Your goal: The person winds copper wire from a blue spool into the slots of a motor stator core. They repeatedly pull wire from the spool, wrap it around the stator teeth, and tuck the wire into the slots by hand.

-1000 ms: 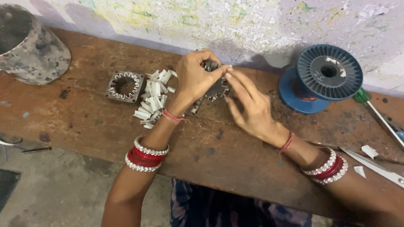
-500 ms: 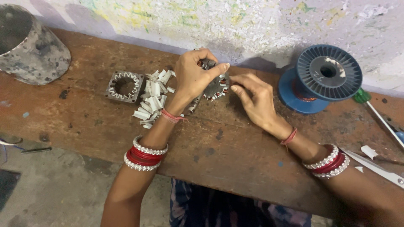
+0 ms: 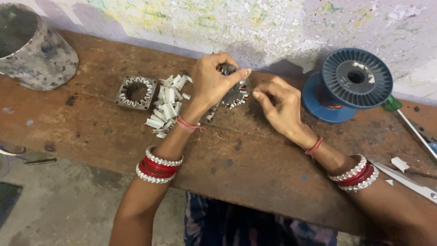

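The left hand [image 3: 210, 82] grips a toothed metal stator core [image 3: 234, 91] near the bench's far edge, thumb and fingers pinching its top rim and holding it tilted off the wood. The right hand [image 3: 280, 107] sits just beside it, fingers curled, fingertips [image 3: 256, 94] at the core's right side; whether they pinch anything cannot be told. Each wrist wears red and white bangles. On the wooden bench [image 3: 236, 159], a pile of small white paper strips [image 3: 166, 107] lies left of the hands, touching one second square core [image 3: 136, 92]. One blue spool [image 3: 350, 84] stands at the far right.
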